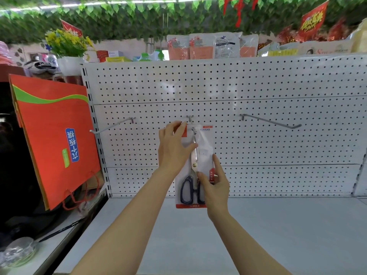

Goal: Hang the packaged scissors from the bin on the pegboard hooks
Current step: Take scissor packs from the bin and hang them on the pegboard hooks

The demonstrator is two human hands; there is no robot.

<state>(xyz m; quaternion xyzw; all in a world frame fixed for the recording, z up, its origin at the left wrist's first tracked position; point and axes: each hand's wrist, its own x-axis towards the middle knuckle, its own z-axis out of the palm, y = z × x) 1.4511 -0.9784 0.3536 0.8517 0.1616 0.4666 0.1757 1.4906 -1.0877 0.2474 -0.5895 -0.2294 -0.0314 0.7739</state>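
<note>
A packaged pair of scissors (203, 153) with dark blue handles, on a white and red card, is held upright against the white pegboard (258, 86). The middle hook (193, 130) pokes through the hole near the card's top. My left hand (173, 147) grips the card's upper left edge, fingers at its top corner. My right hand (215, 183) holds the lower right side, thumb over the handles. An empty hook (113, 126) sticks out to the left and another empty hook (272, 122) to the right. The bin is not in view.
A grey shelf (258, 225) runs below the pegboard. Orange paper bags (53, 135) hang at the left edge. A glass dish (19, 251) sits on the lower left counter. Packaged goods (204, 46) and yellow flowers (67, 42) stand on top of the unit.
</note>
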